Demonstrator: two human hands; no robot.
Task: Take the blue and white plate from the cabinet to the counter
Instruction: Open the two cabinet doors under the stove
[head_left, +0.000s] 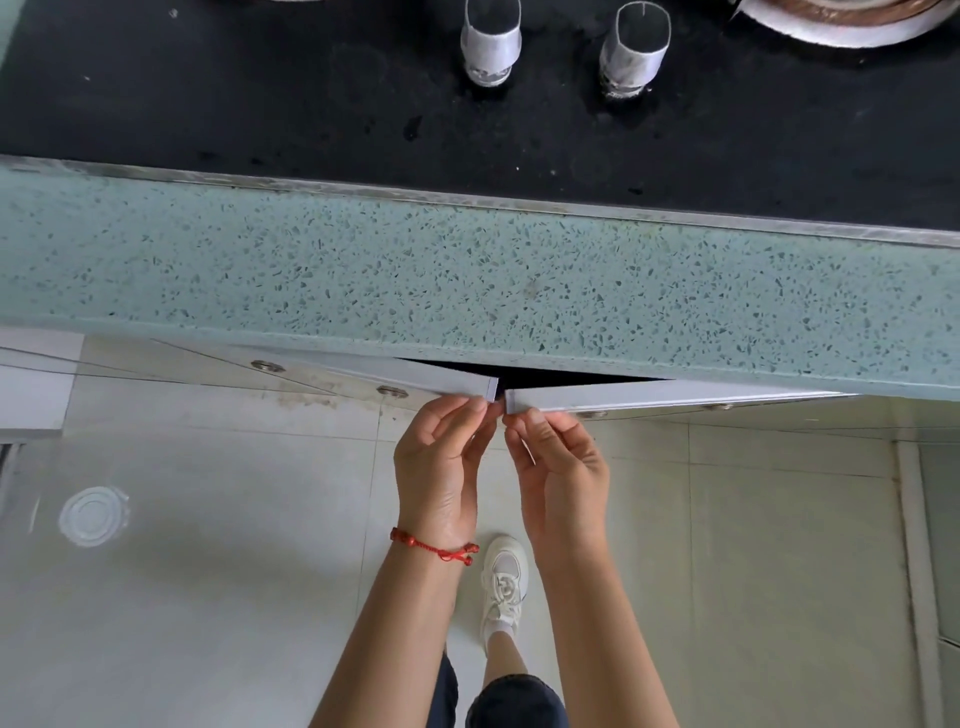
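Note:
Two white cabinet doors hang under the speckled green counter (467, 275), both swung a little way out, with a dark gap between them. My left hand (441, 457), with a red string bracelet on its wrist, pinches the free edge of the left door (415, 375). My right hand (558, 460) grips the free edge of the right door (649, 397). The two hands almost touch at the middle. The cabinet's inside is dark and no blue and white plate shows.
A black hob (311, 104) with two silver knobs (491, 41) lies behind the counter strip, and a burner ring (841, 21) sits at the top right. A clear plastic lid (93, 517) lies on the tiled floor at left. My white shoe (504, 587) stands below the hands.

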